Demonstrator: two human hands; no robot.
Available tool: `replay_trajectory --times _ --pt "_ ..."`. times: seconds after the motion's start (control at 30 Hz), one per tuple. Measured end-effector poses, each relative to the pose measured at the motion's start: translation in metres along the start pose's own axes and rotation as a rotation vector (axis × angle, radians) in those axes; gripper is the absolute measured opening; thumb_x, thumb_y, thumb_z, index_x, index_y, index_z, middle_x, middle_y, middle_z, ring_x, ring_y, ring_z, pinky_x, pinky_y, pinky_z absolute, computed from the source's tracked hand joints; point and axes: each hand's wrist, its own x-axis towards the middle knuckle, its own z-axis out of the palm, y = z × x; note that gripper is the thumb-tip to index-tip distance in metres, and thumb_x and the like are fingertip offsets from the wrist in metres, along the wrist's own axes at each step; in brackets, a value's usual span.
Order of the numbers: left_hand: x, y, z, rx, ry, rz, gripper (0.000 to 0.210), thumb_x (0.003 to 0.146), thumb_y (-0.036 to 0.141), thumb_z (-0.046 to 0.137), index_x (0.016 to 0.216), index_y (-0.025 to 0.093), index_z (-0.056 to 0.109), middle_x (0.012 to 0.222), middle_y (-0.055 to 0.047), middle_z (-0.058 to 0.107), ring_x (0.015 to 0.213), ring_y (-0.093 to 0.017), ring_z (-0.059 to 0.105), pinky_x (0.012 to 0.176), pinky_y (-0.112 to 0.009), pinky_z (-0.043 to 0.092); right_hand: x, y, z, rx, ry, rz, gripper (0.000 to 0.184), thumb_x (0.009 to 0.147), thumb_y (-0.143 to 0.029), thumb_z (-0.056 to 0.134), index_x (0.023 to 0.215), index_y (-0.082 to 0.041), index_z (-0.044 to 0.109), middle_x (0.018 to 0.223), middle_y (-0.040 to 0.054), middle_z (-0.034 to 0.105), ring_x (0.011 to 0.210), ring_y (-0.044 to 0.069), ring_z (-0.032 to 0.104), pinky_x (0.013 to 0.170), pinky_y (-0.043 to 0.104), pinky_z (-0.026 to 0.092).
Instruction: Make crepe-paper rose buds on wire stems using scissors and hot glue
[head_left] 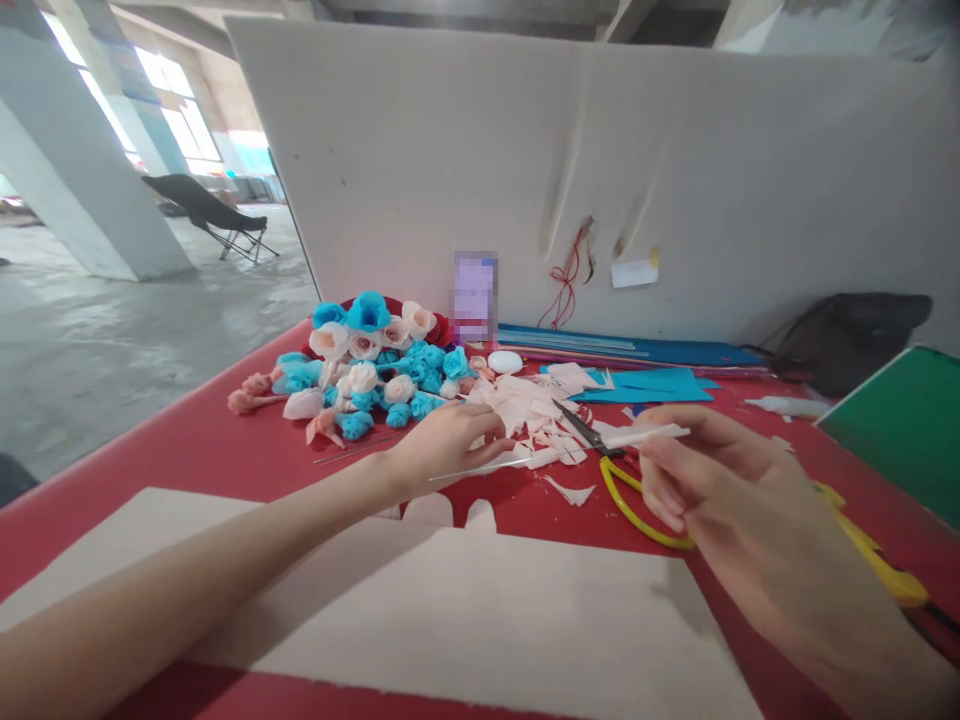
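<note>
My right hand point(712, 480) pinches a narrow white strip point(649, 434). A thin, pale wire point(487, 466) runs left from about there, passing in front of my left hand point(454, 445). My left hand reaches over the near edge of a heap of pale pink paper scraps point(525, 405), fingers loosely curved and thumb apart; I see nothing held in it. Scissors point(637, 515) with yellow handles lie beside and partly behind my right hand, blades pointing at the scraps. Under my left forearm lies a large pale paper sheet point(450, 620), with two rounded paper pieces point(429, 510) at its far edge.
Blue, pink and white paper flowers point(367, 375) are piled at the back left. Blue paper point(645, 385) and a phone-like screen point(474, 295) stand or lie farther back. A yellow tool point(877, 550), a green board point(900, 430) and a black bag point(847, 335) are at right.
</note>
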Motion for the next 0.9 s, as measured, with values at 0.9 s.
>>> replay_trajectory --times 0.9 --pt "-0.024 0.095 -0.024 -0.994 0.349 -0.198 0.009 0.071 0.017 0.064 0.076 0.017 0.072 0.075 -0.002 0.071 0.072 -0.014 0.064 0.065 -0.019 0.055 -0.018 0.017 0.017 0.11 -0.116 0.148 0.022 0.066 -0.037 0.072 0.067 -0.02 0.058 0.047 -0.0059 0.041 0.039 0.003 0.035 0.037 0.013 0.028"
